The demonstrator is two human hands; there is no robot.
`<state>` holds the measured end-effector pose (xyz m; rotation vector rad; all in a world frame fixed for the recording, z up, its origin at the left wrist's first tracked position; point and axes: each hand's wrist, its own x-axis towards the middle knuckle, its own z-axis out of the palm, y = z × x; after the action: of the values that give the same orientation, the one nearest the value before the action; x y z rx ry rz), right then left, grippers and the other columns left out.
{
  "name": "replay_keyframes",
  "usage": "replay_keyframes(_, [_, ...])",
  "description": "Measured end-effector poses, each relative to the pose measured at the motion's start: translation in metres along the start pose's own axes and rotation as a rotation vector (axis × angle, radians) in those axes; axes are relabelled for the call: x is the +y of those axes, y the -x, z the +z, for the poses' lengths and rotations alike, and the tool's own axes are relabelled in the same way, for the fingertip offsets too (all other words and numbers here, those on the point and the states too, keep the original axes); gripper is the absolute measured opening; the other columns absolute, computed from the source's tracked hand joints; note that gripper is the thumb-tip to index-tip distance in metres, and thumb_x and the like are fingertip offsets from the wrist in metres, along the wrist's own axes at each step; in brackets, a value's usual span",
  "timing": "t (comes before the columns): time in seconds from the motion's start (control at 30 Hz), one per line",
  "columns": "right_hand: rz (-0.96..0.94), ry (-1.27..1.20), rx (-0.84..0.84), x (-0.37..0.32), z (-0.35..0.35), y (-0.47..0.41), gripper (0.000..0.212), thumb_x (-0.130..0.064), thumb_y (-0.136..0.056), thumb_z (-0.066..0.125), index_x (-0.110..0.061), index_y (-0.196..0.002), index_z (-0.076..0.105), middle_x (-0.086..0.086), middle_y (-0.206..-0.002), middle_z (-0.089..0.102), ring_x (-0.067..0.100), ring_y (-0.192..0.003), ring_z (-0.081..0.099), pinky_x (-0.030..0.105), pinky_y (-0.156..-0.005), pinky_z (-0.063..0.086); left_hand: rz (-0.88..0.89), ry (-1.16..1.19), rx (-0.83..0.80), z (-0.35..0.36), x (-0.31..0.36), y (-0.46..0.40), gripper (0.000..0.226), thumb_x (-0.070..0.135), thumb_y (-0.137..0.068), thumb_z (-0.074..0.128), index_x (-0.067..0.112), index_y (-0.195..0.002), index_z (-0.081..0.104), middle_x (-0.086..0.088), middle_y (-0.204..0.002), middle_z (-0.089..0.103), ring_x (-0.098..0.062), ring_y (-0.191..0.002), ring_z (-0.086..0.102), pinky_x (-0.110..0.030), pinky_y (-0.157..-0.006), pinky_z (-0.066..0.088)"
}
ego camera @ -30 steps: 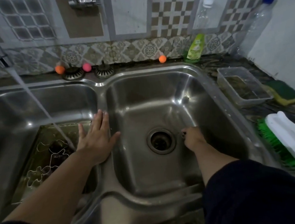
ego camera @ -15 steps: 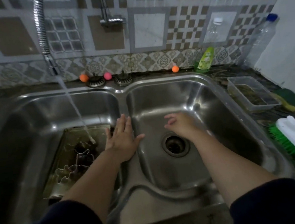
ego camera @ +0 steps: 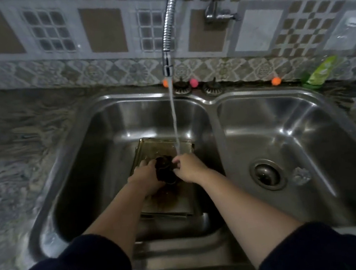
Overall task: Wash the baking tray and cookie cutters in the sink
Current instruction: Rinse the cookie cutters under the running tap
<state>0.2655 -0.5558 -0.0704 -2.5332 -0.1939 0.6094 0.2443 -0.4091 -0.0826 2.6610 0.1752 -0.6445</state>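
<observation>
You grip one cookie cutter (ego camera: 165, 168) between left hand (ego camera: 147, 178) and right hand (ego camera: 188, 169), fingers curled around it, under running water (ego camera: 174, 122); the baking tray (ego camera: 149, 147) remains unwashed, by its look.

Both hands meet over the baking tray (ego camera: 169, 202), which lies flat in the left basin (ego camera: 107, 143) of the sink: the left hand (ego camera: 146, 176) grips a cookie cutter (ego camera: 165, 169) from its left and the right hand (ego camera: 189, 166) pinches it from its right. The water stream (ego camera: 174, 117) falls from the faucet hose (ego camera: 168, 29) just behind the grip and lands beside the right hand's fingers. To the right of the grip lies the right basin (ego camera: 304, 124) with its drain (ego camera: 267, 174), and far behind and to the right a bottle (ego camera: 318, 72) stands on the counter by the wall.
</observation>
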Motion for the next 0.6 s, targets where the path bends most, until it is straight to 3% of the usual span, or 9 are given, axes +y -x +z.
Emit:
replay_keyframes(0.13, [0.164, -0.056, 0.072, -0.004, 0.029, -0.017, 0.033, -0.021, -0.095, 0.055, -0.013, -0.127, 0.057, 0.008, -0.126, 0.059, 0.025, -0.112, 0.058, 0.032, -0.092, 0.049, 0.091, -0.014, -0.088, 0.007, -0.007, -0.005, 0.05, 0.029, -0.087, 0.062, 0.02, -0.134, 0.047, -0.008, -0.133, 0.049, -0.025, -0.117, 0.052, -0.034, -0.102, 0.04])
replay_keyframes(0.23, [0.231, -0.097, 0.119, -0.006, 0.036, -0.023, 0.027, -0.012, -0.095, 0.053, -0.013, -0.121, 0.061, 0.009, -0.12, 0.061, 0.025, -0.106, 0.061, 0.032, -0.088, 0.053, 0.085, 0.069, -0.074, 0.008, -0.005, -0.006, 0.041, 0.034, -0.087, 0.059, 0.026, -0.127, 0.052, -0.004, -0.123, 0.059, -0.023, -0.108, 0.057, -0.041, -0.099, 0.045])
replay_keyframes(0.3, [0.28, -0.243, 0.12, -0.008, 0.03, -0.025, 0.024, -0.01, -0.094, 0.052, -0.013, -0.115, 0.065, 0.008, -0.112, 0.063, 0.024, -0.093, 0.064, 0.035, -0.076, 0.059, 0.087, 0.062, -0.027, 0.006, -0.004, -0.008, 0.041, 0.041, -0.087, 0.054, 0.029, -0.126, 0.05, 0.0, -0.12, 0.059, -0.022, -0.109, 0.057, -0.046, -0.1, 0.043])
replay_keyframes(0.37, [0.298, -0.436, 0.127, -0.009, 0.018, -0.027, 0.019, -0.012, -0.094, 0.055, -0.014, -0.108, 0.067, 0.007, -0.107, 0.064, 0.023, -0.086, 0.065, 0.033, -0.066, 0.06, 0.127, 0.174, 0.011, -0.002, 0.0, -0.011, 0.043, 0.041, -0.089, 0.053, 0.026, -0.128, 0.05, -0.003, -0.12, 0.06, -0.022, -0.104, 0.059, -0.04, -0.094, 0.048])
replay_keyframes(0.5, [0.275, -0.757, 0.125, -0.011, -0.017, -0.026, 0.018, -0.027, -0.091, 0.064, -0.017, -0.105, 0.062, 0.008, -0.11, 0.067, 0.025, -0.096, 0.065, 0.037, -0.074, 0.059, 0.182, 0.414, 0.165, -0.023, 0.02, -0.012, 0.043, 0.026, -0.102, 0.036, 0.017, -0.144, 0.041, -0.012, -0.126, 0.059, -0.024, -0.093, 0.064, -0.021, -0.07, 0.046])
replay_keyframes(0.6, [0.256, -0.871, 0.11, -0.012, -0.035, -0.021, 0.024, -0.027, -0.094, 0.059, -0.013, -0.114, 0.061, 0.01, -0.107, 0.066, 0.026, -0.094, 0.066, 0.036, -0.07, 0.059, 0.157, 0.594, 0.249, -0.029, 0.035, -0.011, 0.037, 0.03, -0.101, 0.039, 0.021, -0.134, 0.053, -0.008, -0.122, 0.063, -0.027, -0.103, 0.063, -0.026, -0.08, 0.047])
